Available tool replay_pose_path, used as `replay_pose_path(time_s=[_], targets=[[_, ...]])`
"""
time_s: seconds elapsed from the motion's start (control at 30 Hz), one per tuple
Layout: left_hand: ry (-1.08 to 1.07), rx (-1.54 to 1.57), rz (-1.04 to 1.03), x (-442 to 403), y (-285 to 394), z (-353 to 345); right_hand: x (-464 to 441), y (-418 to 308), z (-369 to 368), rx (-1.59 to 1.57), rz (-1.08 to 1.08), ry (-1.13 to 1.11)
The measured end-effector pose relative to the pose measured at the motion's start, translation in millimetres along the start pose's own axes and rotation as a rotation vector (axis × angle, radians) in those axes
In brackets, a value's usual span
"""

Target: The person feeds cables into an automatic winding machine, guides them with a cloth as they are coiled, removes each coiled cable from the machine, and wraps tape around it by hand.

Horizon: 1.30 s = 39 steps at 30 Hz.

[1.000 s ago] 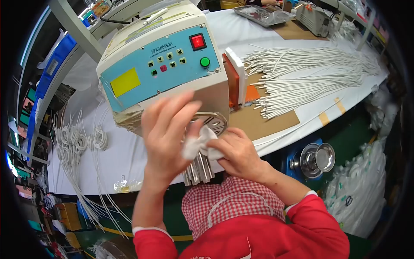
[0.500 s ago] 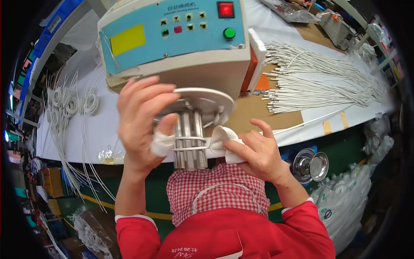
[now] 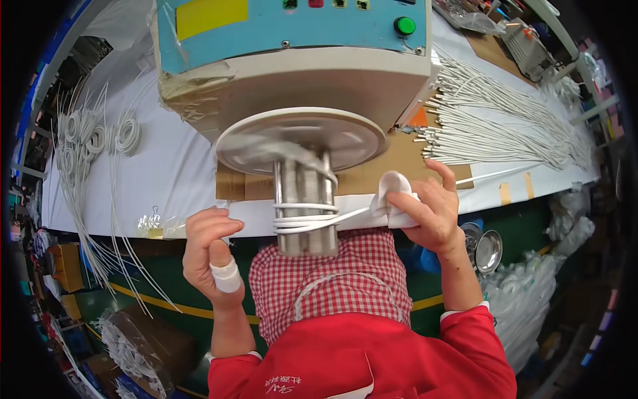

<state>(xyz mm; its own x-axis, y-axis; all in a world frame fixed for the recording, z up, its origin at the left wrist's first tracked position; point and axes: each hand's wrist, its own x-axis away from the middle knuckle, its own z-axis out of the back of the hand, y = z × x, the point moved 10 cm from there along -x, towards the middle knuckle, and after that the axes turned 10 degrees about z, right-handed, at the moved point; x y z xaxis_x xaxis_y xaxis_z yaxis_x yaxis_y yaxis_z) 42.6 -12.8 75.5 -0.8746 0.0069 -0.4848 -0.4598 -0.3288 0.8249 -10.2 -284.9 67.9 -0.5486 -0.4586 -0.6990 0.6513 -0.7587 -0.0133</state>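
Note:
White cable (image 3: 302, 226) is wound in a few turns around the metal posts (image 3: 302, 183) of a winding head. Behind the posts is a round plate (image 3: 359, 143), partly blurred. From the posts the cable runs right to my right hand (image 3: 432, 206), whose fingers pinch a folded white cloth (image 3: 392, 189) around it. My left hand (image 3: 216, 256) is held left of the posts, apart from them, fingers loosely bent and holding nothing. White tape (image 3: 226, 277) wraps its thumb.
A blue-fronted winding machine (image 3: 319, 40) stands above the winding head. A bundle of cut white cables (image 3: 505, 120) lies at right, coiled cables (image 3: 80, 143) at left. Metal dishes (image 3: 488, 249) and plastic bags (image 3: 525, 312) are at lower right.
My left hand has let go of the winding head and moved down and left. More cable is wound on the posts. My right hand has shifted right with the cloth. The camera view has tilted down.

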Motion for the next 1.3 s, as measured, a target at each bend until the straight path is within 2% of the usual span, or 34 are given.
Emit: replay_pose_path(time_s=[0.43,0.6,1.3], targets=[[-0.061,0.104,0.039,9.1,-9.0,-10.9,-16.3,-11.3,-1.4,-0.022,-0.050,0.014],[-0.048,0.135,0.078,12.6,-17.3,-11.7,-26.6,-29.6,6.5,-0.042,-0.080,0.007],[-0.016,0.169,0.163,14.6,-31.6,-22.1,-10.1,-23.9,-14.7,-0.118,-0.205,0.059]])
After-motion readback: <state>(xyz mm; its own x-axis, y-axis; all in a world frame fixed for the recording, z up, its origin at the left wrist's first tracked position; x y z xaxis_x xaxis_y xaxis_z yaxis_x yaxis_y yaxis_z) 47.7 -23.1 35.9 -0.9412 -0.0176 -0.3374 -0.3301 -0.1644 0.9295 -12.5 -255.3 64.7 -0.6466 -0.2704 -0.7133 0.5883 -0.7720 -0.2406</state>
